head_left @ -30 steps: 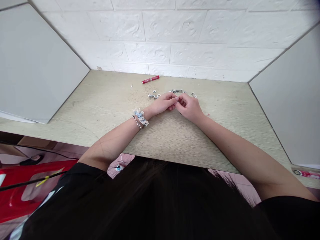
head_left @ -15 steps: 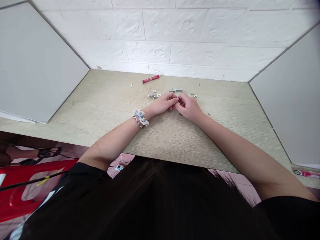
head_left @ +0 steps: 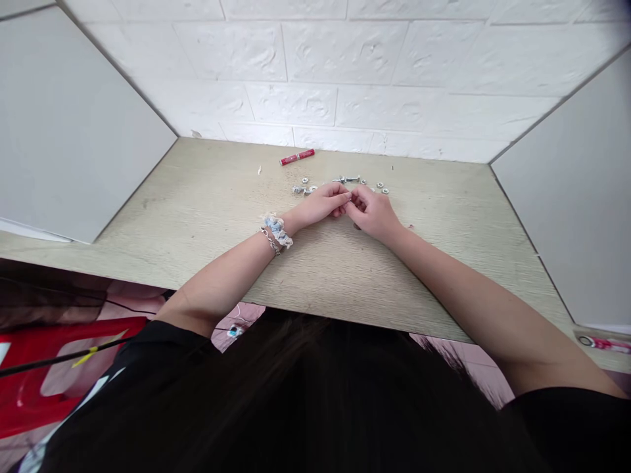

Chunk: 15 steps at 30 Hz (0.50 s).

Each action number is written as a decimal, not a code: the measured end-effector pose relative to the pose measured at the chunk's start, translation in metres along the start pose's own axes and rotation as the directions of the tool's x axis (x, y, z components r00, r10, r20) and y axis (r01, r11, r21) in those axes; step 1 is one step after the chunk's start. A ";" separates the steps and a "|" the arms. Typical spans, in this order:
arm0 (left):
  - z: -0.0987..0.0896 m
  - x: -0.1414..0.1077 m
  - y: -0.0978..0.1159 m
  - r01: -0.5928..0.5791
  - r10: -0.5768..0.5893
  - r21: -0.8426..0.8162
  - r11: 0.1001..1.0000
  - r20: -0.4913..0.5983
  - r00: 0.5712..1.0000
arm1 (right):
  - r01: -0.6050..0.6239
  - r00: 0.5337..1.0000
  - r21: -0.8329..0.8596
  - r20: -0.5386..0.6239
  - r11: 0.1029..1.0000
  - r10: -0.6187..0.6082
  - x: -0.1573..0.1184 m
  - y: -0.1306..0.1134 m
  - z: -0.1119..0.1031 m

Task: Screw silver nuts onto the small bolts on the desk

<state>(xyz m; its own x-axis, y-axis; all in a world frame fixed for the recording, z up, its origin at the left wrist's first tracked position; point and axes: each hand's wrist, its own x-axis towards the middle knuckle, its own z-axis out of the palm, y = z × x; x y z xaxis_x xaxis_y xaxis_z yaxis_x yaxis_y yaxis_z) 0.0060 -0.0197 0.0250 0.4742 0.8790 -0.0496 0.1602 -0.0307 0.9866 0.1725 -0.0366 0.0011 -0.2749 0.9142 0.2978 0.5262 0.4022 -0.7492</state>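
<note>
My left hand [head_left: 323, 203] and my right hand [head_left: 375, 211] meet fingertip to fingertip on the wooden desk [head_left: 207, 210], pinching a small part that the fingers hide. Just beyond them lie a metal bolt [head_left: 349, 179] and several loose nuts and washers [head_left: 380, 186], with more small metal pieces [head_left: 302, 189] to the left of my left hand. A bracelet and a lace band [head_left: 276, 230] sit on my left wrist.
A red tube [head_left: 296, 157] lies near the back wall. Grey panels [head_left: 69, 131] stand at both sides of the desk. A red plastic chair [head_left: 44, 374] is on the floor at the lower left. A small red item [head_left: 604, 342] rests at the desk's right edge.
My hands have stayed together with only slight finger movement. A foot in a sandal seen on the floor at the left half a second ago is gone from view.
</note>
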 end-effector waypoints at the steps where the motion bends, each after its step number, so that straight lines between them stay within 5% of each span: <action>1: 0.000 0.000 0.000 0.009 -0.009 -0.008 1.000 -0.004 1.000 | -0.005 1.000 0.002 -0.004 1.000 0.005 0.000 0.000 0.000; 15: 0.001 0.002 -0.002 0.049 -0.057 -0.138 0.989 -0.054 0.997 | 0.007 0.999 -0.054 -0.042 0.999 -0.010 0.001 0.001 0.000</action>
<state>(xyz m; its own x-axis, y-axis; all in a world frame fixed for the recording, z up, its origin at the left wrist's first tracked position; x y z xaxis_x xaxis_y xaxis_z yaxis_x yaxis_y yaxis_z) 0.0079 -0.0186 0.0232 0.4167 0.9038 -0.0971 0.0619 0.0783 0.9950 0.1728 -0.0354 0.0000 -0.2457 0.9116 0.3296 0.5666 0.4109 -0.7142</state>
